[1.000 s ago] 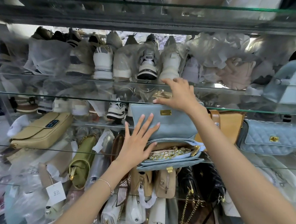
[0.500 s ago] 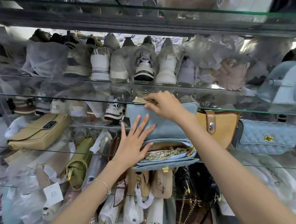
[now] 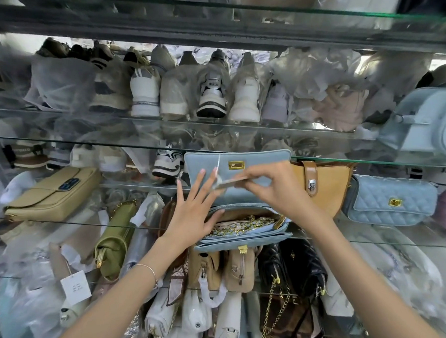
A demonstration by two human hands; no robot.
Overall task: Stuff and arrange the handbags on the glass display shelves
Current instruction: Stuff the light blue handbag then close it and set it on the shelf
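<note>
- Now the blue handbag (image 3: 265, 164) stands on the middle glass shelf (image 3: 64, 221), with its flap lifted straight up and its mouth wide open.
- Its front edge sticks out a little past the front edge of the shelf.
- The top of the flap reaches up to the edge of the upper glass shelf (image 3: 371, 162), so very little room shows above it.
- A gold chain (image 3: 245, 223) lies bunched inside the open bag.
- The left hand (image 3: 193, 211) has straight, spread fingers that lie flat on the flap, and its thumb is by the bag's mouth.
- The right hand (image 3: 277, 186) pinches a small card (image 3: 226, 184) between thumb and fingers in front of the flap.
- The card is blurry, and its far end meets the left hand's fingertips.
- A tan handbag (image 3: 329, 189) stands just beside the blue one on the right and looks to be touching it.
- A quilted blue handbag (image 3: 389, 201) sits next to the tan one, further right.
- A beige handbag (image 3: 52, 193) lies well apart on the left, so a wide gap lies between it and the blue handbag.
- An olive bag (image 3: 114, 239) stands on end on the shelf below, under that gap.
- Sneakers (image 3: 210, 97) stand in a row on the shelf up high.
</note>
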